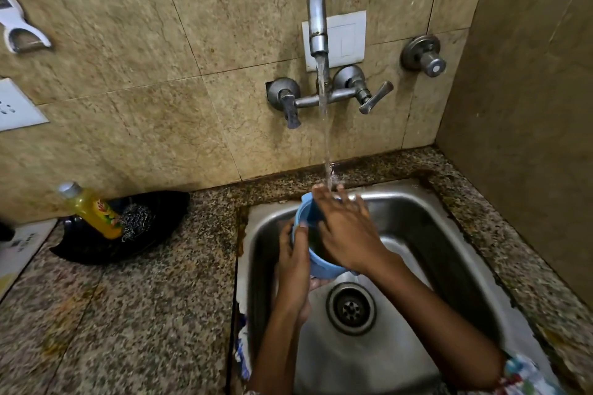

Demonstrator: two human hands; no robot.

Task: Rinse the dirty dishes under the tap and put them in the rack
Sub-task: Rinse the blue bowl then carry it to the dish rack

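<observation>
A blue cup (pixel 316 263) is held over the steel sink (pixel 414 221) at the centre of the frame, tilted with its mouth toward the upper left. The left hand (pixel 293 261) grips it from the left side, fingers curled round the wall and thumb on the rim. The right hand (pixel 345 231) lies across the cup's mouth with fingers spread fairly straight, covering most of the opening; its fingertips reach the running water (pixel 325 138) that falls from the tap (pixel 317 19) at the upper centre. The drain (pixel 351 308) sits below the hands, in the sink's bottom.

On the speckled bench (pixel 128 314) at the left lies a black tray (pixel 106 250), carrying a yellow bottle (pixel 93 212) tilted on its side and a steel scourer (pixel 136 218) just beside it. Two lever handles (pixel 373 98) flank the spout on the tiled wall, and a round valve (pixel 423 56) sits at the upper right. A white switch plate (pixel 346 38) lies behind the tap. No rack is visible.
</observation>
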